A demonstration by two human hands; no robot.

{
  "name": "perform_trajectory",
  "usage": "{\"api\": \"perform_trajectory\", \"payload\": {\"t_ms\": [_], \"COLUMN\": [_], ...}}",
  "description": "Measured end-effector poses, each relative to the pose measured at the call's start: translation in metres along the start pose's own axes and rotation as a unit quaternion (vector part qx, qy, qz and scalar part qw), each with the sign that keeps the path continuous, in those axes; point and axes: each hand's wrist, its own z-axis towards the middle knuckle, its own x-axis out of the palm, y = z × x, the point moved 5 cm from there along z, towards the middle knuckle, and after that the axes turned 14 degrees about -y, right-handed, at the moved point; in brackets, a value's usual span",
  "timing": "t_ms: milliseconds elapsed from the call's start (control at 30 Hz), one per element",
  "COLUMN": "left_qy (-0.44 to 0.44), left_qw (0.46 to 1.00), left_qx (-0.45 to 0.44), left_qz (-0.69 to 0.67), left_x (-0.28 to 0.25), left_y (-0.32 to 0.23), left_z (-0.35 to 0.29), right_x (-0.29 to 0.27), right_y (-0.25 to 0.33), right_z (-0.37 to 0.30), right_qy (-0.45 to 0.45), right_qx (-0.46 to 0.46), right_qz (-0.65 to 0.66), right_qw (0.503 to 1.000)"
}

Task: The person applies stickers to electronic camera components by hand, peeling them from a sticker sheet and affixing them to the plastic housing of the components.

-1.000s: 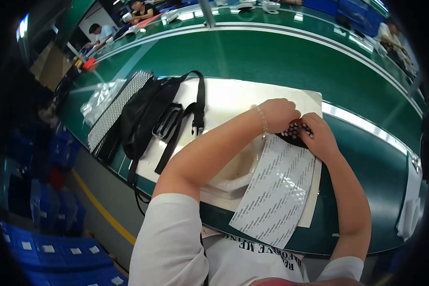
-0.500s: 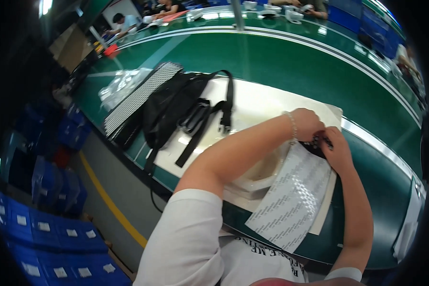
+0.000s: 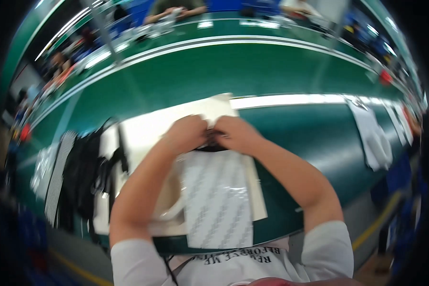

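My left hand (image 3: 188, 132) and my right hand (image 3: 238, 134) meet at the far end of a white sheet (image 3: 218, 198), their fingers closed. Between them is a piece of black material (image 3: 212, 147) with small dark bits; blur hides its details. The sheet has slanted rows of grey print and a glossy surface, and runs from the black material back towards my body. Beneath lies a large cream board (image 3: 148, 125), and a pale, rounded, hollow-looking form (image 3: 170, 195) shows partly behind my left forearm.
To the left lie a black bag (image 3: 83, 174) with straps, a dotted black-and-white strip (image 3: 60, 176) and clear plastic (image 3: 42, 167). White cloth-like pieces (image 3: 371, 136) lie at the right. Across the green table (image 3: 200, 71), other people sit with white items.
My view has swung to the right, so the table things appear further left. Both hands stay together at the sheet's far end, still holding the black material.
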Motion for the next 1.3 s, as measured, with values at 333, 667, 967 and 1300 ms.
{"api": "perform_trajectory", "payload": {"t_ms": [333,667,967,1300], "left_qy": [0.008,0.02,0.026,0.016], "left_qw": [0.999,0.999,0.999,0.999], "left_qx": [-0.004,0.006,0.029,0.039], "left_qz": [-0.053,-0.047,0.005,0.011], "left_x": [-0.008,-0.009,-0.008,-0.007], "left_y": [-0.02,-0.018,-0.025,-0.024], "left_z": [0.01,0.008,0.008,0.007], "right_x": [-0.015,-0.011,-0.011,-0.009], "right_y": [-0.002,0.001,-0.003,-0.003], "right_z": [-0.009,-0.007,-0.009,-0.009], "right_qy": [0.006,-0.009,-0.023,-0.018], "right_qx": [0.01,0.005,-0.014,-0.015], "right_qz": [-0.024,-0.019,-0.016,-0.026], "right_qw": [1.0,1.0,1.0,0.999]}}
